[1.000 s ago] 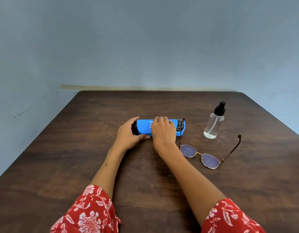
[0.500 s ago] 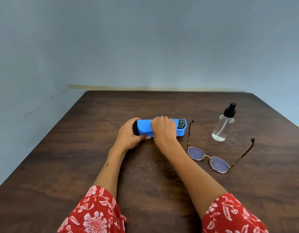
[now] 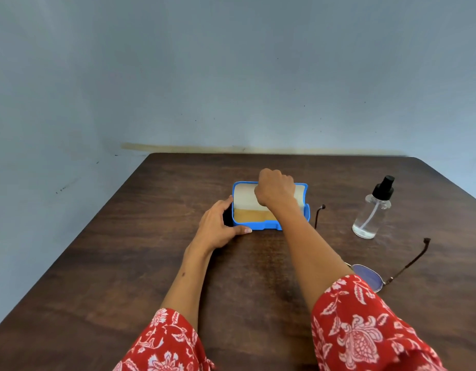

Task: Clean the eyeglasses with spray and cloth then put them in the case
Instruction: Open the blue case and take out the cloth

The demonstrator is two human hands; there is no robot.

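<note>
A person in red floral sleeves sat at a dark wooden desk (image 3: 124, 263) against a pale blue wall. A second earlier the blue eyeglass case (image 3: 258, 225) had been closed under both hands; now it stood open in the middle of the desk, its lid (image 3: 243, 195) raised toward the far side and showing a pale lining.

The right hand (image 3: 275, 188) was at the lid's top edge, fingers curled around it and holding it up. The left hand (image 3: 221, 226) gripped the case's left end, thumb along the near wall and fingers round the far side, steadying it. Inside the lower tray lay a tan cloth (image 3: 251, 216), partly hidden by the right forearm.

The eyeglasses (image 3: 370, 277) lay on the desk to the right, near the person's right sleeve, temples unfolded and lenses facing the person; one lens was covered by the sleeve. They were well apart from the case. The clear spray bottle (image 3: 372, 210) with its black pump top stood upright beyond them, right of the case.

With the case open, the cloth seemed reachable, so the cleaning could probably begin. Nothing had yet been sprayed or wiped, and the glasses remained untouched, so the task looked to be at its very start.
</note>
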